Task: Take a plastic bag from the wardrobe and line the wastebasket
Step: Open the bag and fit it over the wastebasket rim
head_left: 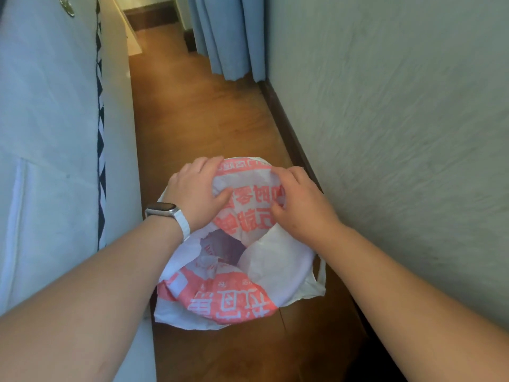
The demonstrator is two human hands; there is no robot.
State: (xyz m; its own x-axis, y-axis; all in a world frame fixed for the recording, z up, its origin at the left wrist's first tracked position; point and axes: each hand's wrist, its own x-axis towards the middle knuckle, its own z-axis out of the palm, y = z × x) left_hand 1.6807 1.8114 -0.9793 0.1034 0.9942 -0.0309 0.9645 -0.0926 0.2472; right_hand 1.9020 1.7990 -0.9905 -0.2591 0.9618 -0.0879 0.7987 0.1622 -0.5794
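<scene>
A white plastic bag (237, 296) with red-orange printed characters is spread over the wastebasket, which is entirely hidden under it. A dark opening shows in the bag's middle. My left hand (195, 191), with a white watch on the wrist, grips the bag's far left edge. My right hand (300, 202) pinches the bag's far right edge. One bag handle hangs loose at the near right.
The bag sits on a wooden floor (198, 111) in a narrow gap between a bed with white bedding (49, 133) on the left and a textured wall (399, 133) with a dark baseboard on the right. Blue curtains (234, 37) hang at the far end.
</scene>
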